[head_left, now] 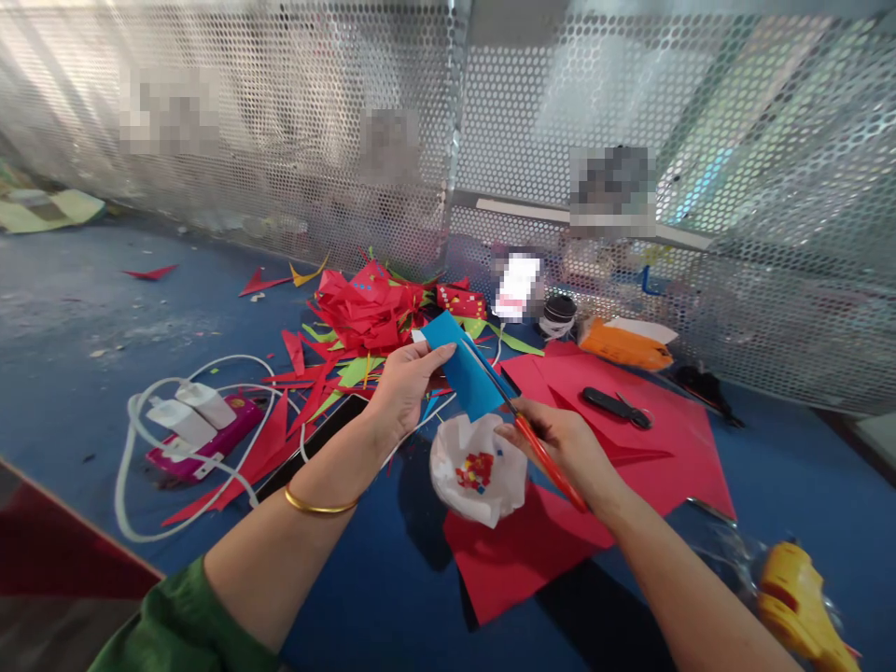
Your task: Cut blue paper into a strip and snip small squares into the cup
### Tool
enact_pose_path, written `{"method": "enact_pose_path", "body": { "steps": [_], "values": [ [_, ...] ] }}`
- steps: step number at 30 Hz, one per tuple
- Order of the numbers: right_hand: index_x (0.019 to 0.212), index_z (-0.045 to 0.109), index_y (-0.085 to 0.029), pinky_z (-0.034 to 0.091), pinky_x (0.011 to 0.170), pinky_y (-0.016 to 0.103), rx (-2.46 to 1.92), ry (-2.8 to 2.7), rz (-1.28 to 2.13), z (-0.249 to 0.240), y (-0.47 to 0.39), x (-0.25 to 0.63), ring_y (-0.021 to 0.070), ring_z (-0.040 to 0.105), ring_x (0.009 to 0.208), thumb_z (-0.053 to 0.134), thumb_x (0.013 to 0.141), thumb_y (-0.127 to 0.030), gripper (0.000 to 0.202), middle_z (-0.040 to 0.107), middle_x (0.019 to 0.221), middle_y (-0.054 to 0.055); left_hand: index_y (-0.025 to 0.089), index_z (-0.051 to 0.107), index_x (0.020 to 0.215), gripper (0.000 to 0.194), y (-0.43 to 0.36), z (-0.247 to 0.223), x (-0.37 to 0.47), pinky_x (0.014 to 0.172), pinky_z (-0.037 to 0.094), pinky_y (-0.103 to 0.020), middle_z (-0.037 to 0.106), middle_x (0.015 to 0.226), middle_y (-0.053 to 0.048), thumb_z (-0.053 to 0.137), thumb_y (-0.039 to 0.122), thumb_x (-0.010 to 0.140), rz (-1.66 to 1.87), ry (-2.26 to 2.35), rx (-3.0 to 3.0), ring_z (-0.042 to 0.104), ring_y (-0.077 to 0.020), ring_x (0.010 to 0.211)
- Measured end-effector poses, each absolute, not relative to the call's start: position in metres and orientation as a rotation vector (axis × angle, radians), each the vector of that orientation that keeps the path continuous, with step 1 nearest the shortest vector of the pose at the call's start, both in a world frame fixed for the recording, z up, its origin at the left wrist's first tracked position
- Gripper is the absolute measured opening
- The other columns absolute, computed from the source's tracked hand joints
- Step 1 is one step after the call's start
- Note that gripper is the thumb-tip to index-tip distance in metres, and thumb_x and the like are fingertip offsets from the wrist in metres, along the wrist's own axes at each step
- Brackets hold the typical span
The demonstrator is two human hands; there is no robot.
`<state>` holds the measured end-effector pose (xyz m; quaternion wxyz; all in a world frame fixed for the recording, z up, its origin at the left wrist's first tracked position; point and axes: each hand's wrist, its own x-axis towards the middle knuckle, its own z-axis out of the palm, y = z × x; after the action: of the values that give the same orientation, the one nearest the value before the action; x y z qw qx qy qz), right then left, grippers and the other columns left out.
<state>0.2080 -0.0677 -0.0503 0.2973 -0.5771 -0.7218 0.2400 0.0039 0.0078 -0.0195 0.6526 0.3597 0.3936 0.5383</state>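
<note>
My left hand (406,387) pinches the left edge of a blue paper piece (463,367) and holds it above the blue table. My right hand (564,448) grips red-handled scissors (539,448), whose blades reach up onto the blue paper. Just below the paper lies a white crumpled paper cup (480,481) with several tiny red, yellow and blue paper bits inside. Large red paper sheets (630,439) lie under and to the right of my right hand.
A heap of red and green paper scraps (364,313) sits behind my left hand. White chargers with cables and a pink device (196,420) lie left. Black scissors (616,406) rest on the red sheet. A yellow glue gun (805,607) is at right. Perforated metal panels (294,159) close the back.
</note>
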Motion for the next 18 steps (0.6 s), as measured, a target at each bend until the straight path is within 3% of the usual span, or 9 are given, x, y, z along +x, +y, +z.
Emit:
{"method": "enact_pose_path", "body": {
  "steps": [4, 18],
  "values": [
    [0.092, 0.068, -0.022, 0.045, 0.060, 0.026, -1.530, -1.905, 0.654, -0.0506, -0.0671, 0.2082, 0.0145, 0.051, 0.057, 0.062, 0.087, -0.054, 0.033, 0.057, 0.064, -0.003, 0.011, 0.073, 0.074, 0.017, 0.0080, -0.0202, 0.0029, 0.055, 0.054, -0.024, 0.072, 0.066, -0.004, 0.084, 0.024, 0.069, 1.219, 0.904, 0.814, 0.065, -0.0128, 0.054],
    [0.105, 0.070, -0.025, 0.048, 0.062, 0.025, -1.567, -1.905, 0.663, -0.0514, -0.0659, 0.2132, 0.0164, 0.061, 0.066, 0.066, 0.085, -0.050, 0.032, 0.065, 0.073, -0.002, 0.014, 0.069, 0.068, 0.025, 0.0113, -0.0148, -0.0023, 0.056, 0.053, -0.024, 0.072, 0.065, -0.003, 0.088, 0.029, 0.064, 1.272, 0.902, 0.800, 0.064, -0.0129, 0.056]
  ]
}}
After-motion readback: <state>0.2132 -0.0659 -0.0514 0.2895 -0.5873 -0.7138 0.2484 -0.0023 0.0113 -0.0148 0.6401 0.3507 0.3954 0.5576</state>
